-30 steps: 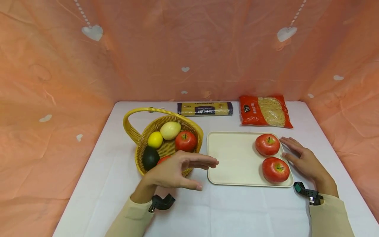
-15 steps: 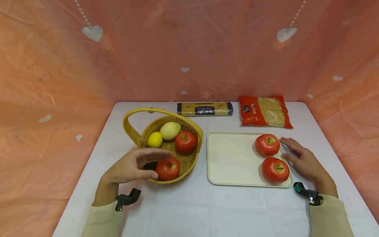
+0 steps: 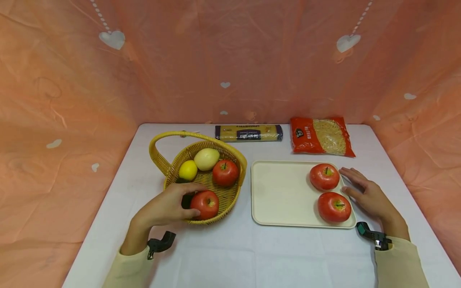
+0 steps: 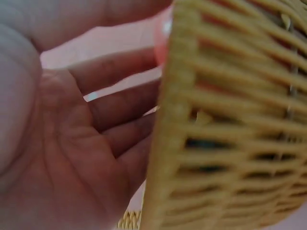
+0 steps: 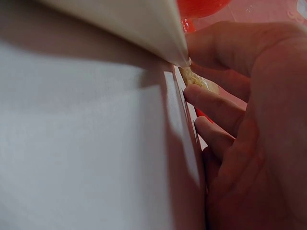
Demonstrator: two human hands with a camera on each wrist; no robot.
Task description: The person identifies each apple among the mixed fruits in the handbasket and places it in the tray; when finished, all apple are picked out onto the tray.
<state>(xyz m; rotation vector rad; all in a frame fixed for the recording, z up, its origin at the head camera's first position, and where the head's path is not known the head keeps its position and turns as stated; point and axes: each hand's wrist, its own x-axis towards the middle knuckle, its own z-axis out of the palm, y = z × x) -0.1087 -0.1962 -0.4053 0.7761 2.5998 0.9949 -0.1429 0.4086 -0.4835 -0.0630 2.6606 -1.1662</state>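
My left hand (image 3: 169,206) reaches over the near left rim of the yellow wicker basket (image 3: 230,202). Its thumb and fingers lie on either side of a red apple (image 3: 206,205); a gap shows between palm and apple. In the left wrist view the basket wall (image 4: 235,120) hides the fingertips and most of the apple. My right hand (image 3: 369,198) lies beside the right end of the cream tray (image 3: 279,196), fingers extended, thumb at the rim. Two red apples, the far one (image 3: 324,177) and the near one (image 3: 334,207), sit at that end.
The basket also holds another red apple (image 3: 225,173), a yellow lemon-like fruit (image 3: 188,171), a pale green fruit (image 3: 207,159) and a dark fruit (image 3: 186,200) partly behind my hand. Behind lie a spaghetti pack (image 3: 248,133) and a red pasta bag (image 3: 322,136). The basket handle (image 3: 158,154) leans left.
My left hand has moved left from beside the tray to the basket, then come in around the near apple, its thumb now over the apple's edge. The right hand stays by the tray.
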